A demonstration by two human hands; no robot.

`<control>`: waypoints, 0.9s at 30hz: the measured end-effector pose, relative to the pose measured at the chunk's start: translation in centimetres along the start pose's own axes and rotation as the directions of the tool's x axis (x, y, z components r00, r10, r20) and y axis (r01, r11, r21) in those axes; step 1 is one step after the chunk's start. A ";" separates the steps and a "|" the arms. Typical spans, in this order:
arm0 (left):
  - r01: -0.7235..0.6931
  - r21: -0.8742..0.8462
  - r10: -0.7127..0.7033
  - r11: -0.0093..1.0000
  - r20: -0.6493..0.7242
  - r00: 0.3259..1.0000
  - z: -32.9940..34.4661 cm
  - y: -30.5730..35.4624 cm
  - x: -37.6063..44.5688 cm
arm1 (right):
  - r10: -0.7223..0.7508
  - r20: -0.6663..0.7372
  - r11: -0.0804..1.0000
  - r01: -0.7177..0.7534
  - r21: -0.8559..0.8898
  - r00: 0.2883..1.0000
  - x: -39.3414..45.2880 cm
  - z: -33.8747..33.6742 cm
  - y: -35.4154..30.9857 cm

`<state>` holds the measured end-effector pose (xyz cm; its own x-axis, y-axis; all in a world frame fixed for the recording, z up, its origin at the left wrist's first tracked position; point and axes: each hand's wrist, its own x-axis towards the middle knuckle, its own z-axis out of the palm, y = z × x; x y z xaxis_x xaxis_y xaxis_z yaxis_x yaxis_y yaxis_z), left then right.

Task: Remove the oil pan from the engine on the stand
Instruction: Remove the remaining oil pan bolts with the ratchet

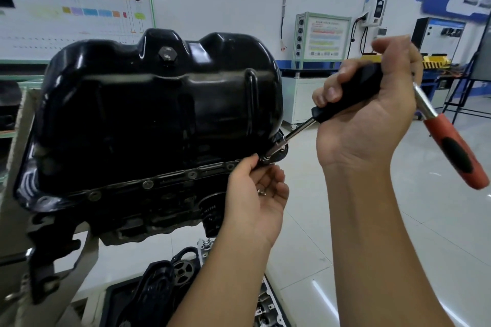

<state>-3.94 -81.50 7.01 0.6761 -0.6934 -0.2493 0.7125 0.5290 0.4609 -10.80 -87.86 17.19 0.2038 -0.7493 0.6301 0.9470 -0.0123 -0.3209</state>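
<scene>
A glossy black oil pan [159, 103] sits on top of the inverted engine [148, 210] on the stand, its flange lined with several bolts [147, 184]. My right hand [372, 114] grips the black handle of a socket driver [345, 95] whose shaft reaches down to a bolt at the pan's right corner [265, 158]. A ratchet with a red handle [457, 151] sticks out behind the same hand. My left hand [255, 194] pinches at that bolt under the socket, and a loose bolt [261, 191] lies in its palm.
A tray with a timing chain and sprocket parts [170, 281] lies below the engine. The stand's grey frame [16, 141] runs along the left. Training boards and a cabinet [321, 37] stand by the far wall, across an open tiled floor [398, 220].
</scene>
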 end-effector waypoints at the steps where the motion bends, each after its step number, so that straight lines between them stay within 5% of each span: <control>1: 0.007 0.002 -0.007 1.000 -0.006 1.000 0.1 0.2 0.0 | -0.002 0.000 1.000 0.002 0.007 1.000 0.1 -0.1 -0.2; 20: 0.092 -0.033 -0.095 0.995 -0.102 0.990 2.5 1.3 -0.2 | 0.033 -0.134 0.998 -0.039 -0.043 0.990 0.9 -1.0 -1.9; 24: 0.162 0.073 -0.152 0.984 -0.131 0.980 1.7 -0.3 -1.0 | 0.027 -0.161 0.999 -0.032 -0.023 0.987 1.2 -1.2 -2.1; 26: 0.092 0.228 -0.058 0.969 -0.152 0.987 1.3 -1.5 -1.9 | 0.037 -0.180 0.999 -0.038 -0.002 0.983 1.4 -1.3 -2.2; 27: -0.066 0.389 0.134 0.919 -0.151 0.979 0.9 -1.8 -2.2 | 0.045 -0.190 0.999 -0.044 0.011 0.981 1.4 -1.4 -2.2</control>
<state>-6.87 -81.40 7.48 0.7860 -0.5341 -0.3113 0.5375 0.3416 0.7710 -12.96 -89.84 17.82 0.1952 -0.8611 0.4695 0.9398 0.0274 -0.3406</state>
